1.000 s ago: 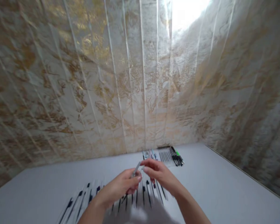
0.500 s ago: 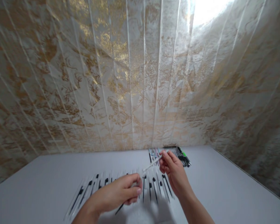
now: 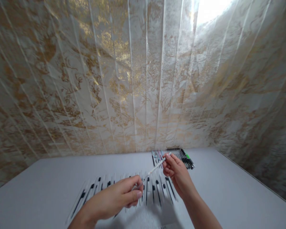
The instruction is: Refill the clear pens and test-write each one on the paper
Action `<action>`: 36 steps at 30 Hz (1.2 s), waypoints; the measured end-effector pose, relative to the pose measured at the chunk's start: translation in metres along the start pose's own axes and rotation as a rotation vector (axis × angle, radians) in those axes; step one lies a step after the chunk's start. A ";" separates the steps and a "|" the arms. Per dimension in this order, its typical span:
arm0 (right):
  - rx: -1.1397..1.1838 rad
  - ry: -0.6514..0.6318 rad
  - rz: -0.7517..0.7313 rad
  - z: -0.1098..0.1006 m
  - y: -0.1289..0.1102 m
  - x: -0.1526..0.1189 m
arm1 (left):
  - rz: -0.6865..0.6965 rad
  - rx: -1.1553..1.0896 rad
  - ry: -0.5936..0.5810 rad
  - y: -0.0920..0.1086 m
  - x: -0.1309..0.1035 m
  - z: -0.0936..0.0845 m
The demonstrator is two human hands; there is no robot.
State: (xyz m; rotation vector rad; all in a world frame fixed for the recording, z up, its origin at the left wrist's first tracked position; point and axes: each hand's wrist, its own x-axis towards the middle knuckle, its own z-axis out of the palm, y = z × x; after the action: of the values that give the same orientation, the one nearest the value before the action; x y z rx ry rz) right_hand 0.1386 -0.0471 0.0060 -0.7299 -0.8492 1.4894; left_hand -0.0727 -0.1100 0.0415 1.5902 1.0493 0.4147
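Note:
My right hand (image 3: 177, 171) pinches the upper end of a slim white pen (image 3: 156, 167), which slants down to the left. Its lower tip comes close to the fingers of my left hand (image 3: 120, 195); whether they touch is unclear. Those fingers are closed around a slim, pale, see-through pen part (image 3: 137, 185), mostly hidden by the hand. A thin dark end (image 3: 117, 213) sticks out below my left palm. Beneath both hands lies a row of pen parts (image 3: 158, 190), with pale barrels, black caps and thin dark sticks.
Behind my right hand, a group of black pens (image 3: 187, 160) lies at the table's back, with a bright green piece (image 3: 187, 156) among them. Left of it are pale and pink pens (image 3: 158, 156). The white table (image 3: 228, 187) meets a gold-patterned curtain (image 3: 133, 95).
The left hand has shifted slightly, and the dark end below it shows less. The right hand holds the white pen almost where it was.

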 end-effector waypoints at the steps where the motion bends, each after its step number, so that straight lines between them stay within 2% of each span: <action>1: 0.000 -0.005 0.004 0.000 0.000 0.000 | 0.001 0.002 0.000 0.000 0.000 0.000; 16: -0.013 -0.010 -0.022 -0.001 -0.003 0.000 | 0.005 -0.013 0.007 -0.001 -0.001 0.000; 29: -0.016 -0.047 0.034 -0.004 -0.001 0.002 | -0.004 0.004 0.006 -0.002 -0.002 0.000; 36: -0.279 -0.191 -0.002 -0.007 -0.014 -0.003 | -0.091 0.267 0.107 -0.002 0.000 0.002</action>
State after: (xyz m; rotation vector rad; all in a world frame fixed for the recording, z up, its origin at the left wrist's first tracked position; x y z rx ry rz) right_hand 0.1523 -0.0495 0.0139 -0.7983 -1.2196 1.4707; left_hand -0.0721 -0.1117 0.0391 1.7625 1.2967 0.3097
